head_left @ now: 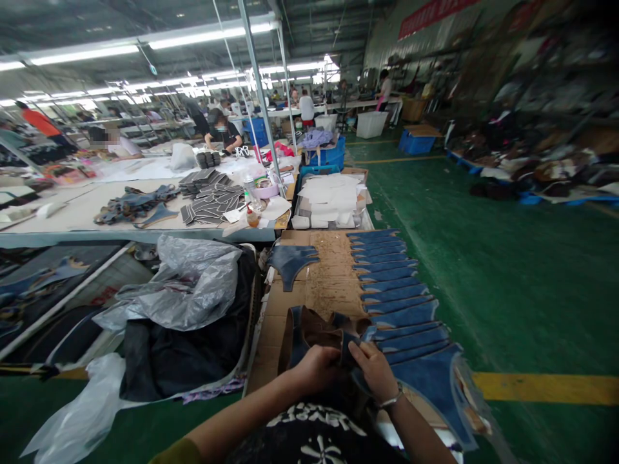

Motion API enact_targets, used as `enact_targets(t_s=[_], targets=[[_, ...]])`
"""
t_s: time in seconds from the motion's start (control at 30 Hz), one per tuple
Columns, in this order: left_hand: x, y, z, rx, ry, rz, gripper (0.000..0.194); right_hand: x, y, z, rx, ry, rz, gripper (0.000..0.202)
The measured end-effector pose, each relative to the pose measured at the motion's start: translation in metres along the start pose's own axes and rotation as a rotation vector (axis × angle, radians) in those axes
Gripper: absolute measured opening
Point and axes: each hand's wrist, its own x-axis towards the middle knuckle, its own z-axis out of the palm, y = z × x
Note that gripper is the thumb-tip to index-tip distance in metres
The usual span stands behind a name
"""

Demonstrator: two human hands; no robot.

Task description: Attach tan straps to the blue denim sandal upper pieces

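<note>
both hands [345,368] low — pinching denim piece [309,332]

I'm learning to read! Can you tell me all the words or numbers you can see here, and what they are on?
Red banner high on the far wall: white writing, too blurred to read.
White panel beside the grey plastic bag: red marks, too blurred to read.
Black shirt below both hands: white pattern, no readable words.

Matt blue suede-like cut pieces [394,283] lie on a rough brown cardboard sheet [329,270]. The grey plastic bag [184,283] is glossy and crinkled. The green floor [507,270] looks smooth with a slight sheen.
</note>
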Motion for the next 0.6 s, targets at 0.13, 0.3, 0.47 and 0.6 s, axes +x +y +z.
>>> enact_targets(t_s=[0.13, 0.3, 0.47, 0.6], targets=[[-0.004, -0.004, 0.000, 0.067, 0.004, -0.010, 0.018, -0.006, 0.013, 0.010, -0.018, -0.102, -0.071, 0.037], [-0.010, 0.002, -0.008, 0.125, -0.070, -0.097, 0.016, -0.011, 0.031, 0.018, -0.244, -0.315, -0.182, 0.045], [-0.020, -0.005, -0.025, -0.087, -0.010, -0.228, 0.026, 0.001, 0.040, -0.028, -0.511, -0.142, -0.251, 0.045], [-0.037, 0.000, -0.047, -0.351, 0.113, -0.260, 0.039, 0.017, 0.053, -0.104, -0.649, 0.297, -0.056, 0.048]])
